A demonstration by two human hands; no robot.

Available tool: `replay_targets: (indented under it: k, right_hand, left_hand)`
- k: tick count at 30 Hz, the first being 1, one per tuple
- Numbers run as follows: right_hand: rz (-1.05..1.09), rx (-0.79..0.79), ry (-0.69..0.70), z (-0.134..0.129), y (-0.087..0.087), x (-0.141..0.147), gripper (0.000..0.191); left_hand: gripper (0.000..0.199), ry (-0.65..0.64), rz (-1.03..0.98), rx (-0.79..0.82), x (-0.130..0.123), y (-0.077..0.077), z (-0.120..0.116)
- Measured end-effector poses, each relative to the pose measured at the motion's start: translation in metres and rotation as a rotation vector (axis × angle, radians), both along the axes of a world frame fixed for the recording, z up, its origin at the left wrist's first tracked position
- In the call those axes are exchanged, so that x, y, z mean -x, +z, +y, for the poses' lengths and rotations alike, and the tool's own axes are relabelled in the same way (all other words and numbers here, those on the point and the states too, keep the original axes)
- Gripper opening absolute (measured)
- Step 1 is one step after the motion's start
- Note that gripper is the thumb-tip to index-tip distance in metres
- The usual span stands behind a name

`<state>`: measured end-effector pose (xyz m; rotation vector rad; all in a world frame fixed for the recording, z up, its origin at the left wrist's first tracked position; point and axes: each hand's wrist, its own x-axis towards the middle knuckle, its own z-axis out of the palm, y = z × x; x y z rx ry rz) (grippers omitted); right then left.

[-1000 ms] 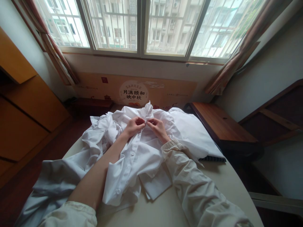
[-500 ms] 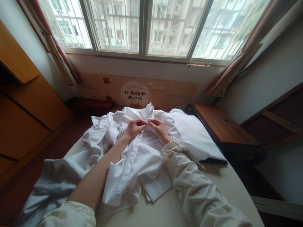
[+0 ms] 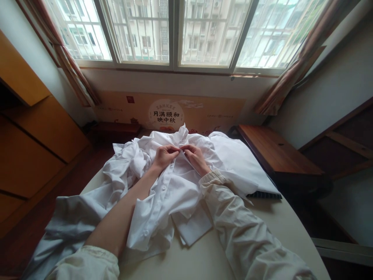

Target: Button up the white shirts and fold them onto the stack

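A crumpled white button-up shirt (image 3: 177, 190) is spread over a pale round table (image 3: 201, 260), its collar at the far side and its buttoned edge running towards me. My left hand (image 3: 166, 156) pinches the front edge of the shirt a little below the collar. Opposite it, my right hand (image 3: 194, 156) pinches the cloth too, its fingertips meeting those of the left. Any button between the fingertips is too small to make out. One sleeve trails over the table's left side.
A folded white garment (image 3: 239, 161) lies at the table's right, with a dark striped item (image 3: 265, 195) under its near edge. Beyond that stands a brown wooden desk (image 3: 279, 151). A printed banner (image 3: 204, 111) hangs below the window; orange cabinets (image 3: 32, 140) stand at the left.
The view has shifted slightly. Both hands stay at nearly the same place on the shirt, with small movements of the fingertips.
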<state>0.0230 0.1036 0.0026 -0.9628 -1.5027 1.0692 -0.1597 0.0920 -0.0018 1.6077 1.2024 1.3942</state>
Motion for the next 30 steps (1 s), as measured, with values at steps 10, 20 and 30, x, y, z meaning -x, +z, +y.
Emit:
replay_targets:
  k: [10,20,30]
  right_hand:
    - [-0.094,-0.042,-0.026,0.004,0.008,0.0,0.038]
    - [-0.098,-0.156,-0.111,-0.006,0.006,0.005,0.033]
    - [-0.231,-0.339,-0.194,-0.008,-0.002,0.007,0.026]
  left_hand:
    - [0.027,-0.023,-0.099,0.026,0.002,-0.003,0.005]
    - [0.035,-0.12,-0.205,0.122,0.01,0.0,0.007]
    - [0.044,-0.119,-0.195,0.15,0.009,0.0,0.007]
